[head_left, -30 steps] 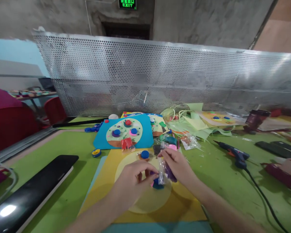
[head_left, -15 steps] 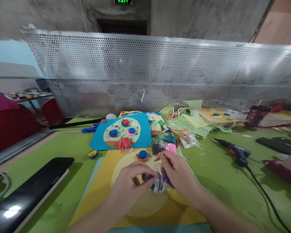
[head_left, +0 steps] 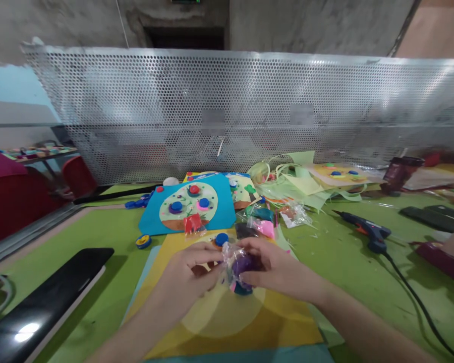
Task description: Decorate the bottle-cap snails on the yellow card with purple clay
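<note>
Between my hands, over a yellow sheet (head_left: 287, 333) with a pale round patch, is a small clear plastic bag of purple modelling clay (head_left: 242, 264). My left hand (head_left: 191, 277) pinches the crinkled plastic on the left side. Curled around the purple end is my right hand (head_left: 278, 267), thumb in front. Just below the bag, a dark blue round piece (head_left: 243, 289) with a bit of pink shows partly on the sheet. A blue bottle cap (head_left: 222, 239) on brown clay sits behind my fingers.
Behind lies a blue card (head_left: 227, 201) with capped clay figures and a red clay packet (head_left: 192, 223). Packets of pink clay (head_left: 265, 228) are beside it. A glue gun (head_left: 366, 232) with its cord is right; a black glossy case (head_left: 49, 302) left. Paper strips (head_left: 306, 184) lie behind.
The bag has turned and shifted slightly left, so its purple clay now shows more clearly. My right hand has closed around it, and the view has tilted a little.
</note>
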{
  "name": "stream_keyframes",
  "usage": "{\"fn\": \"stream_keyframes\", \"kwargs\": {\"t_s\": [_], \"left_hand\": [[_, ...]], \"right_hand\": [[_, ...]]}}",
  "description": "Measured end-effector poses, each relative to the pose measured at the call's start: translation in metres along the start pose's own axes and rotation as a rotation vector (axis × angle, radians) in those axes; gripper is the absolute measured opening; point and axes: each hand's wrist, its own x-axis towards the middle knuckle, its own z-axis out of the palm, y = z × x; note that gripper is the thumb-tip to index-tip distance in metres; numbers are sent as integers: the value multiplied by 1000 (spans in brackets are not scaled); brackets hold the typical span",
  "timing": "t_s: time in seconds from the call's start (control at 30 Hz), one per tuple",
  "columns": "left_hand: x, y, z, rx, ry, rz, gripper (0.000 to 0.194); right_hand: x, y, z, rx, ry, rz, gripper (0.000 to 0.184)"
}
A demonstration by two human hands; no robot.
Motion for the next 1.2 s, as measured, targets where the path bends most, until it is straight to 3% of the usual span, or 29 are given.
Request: {"fn": "stream_keyframes", "kwargs": {"t_s": [0.17,0.43,0.73,1.0,1.1,1.2], "left_hand": [[0,0,-6,34,-70,16,17],[0,-1,4,319,42,222,16],[-2,-4,14,244,67,185,16],[-7,-9,17,340,252,417,20],[-3,-6,4,223,289,287,13],[5,-4,-14,-33,373,141,15]], "right_hand": [[3,4,-3,81,1,4,40],[5,7,2,239,45,66,42],[1,5,3,143,66,55,41],[3,3,11,214,69,59,41],[4,2,10,254,97,59,41],[4,4,6,244,169,76,42]]}}
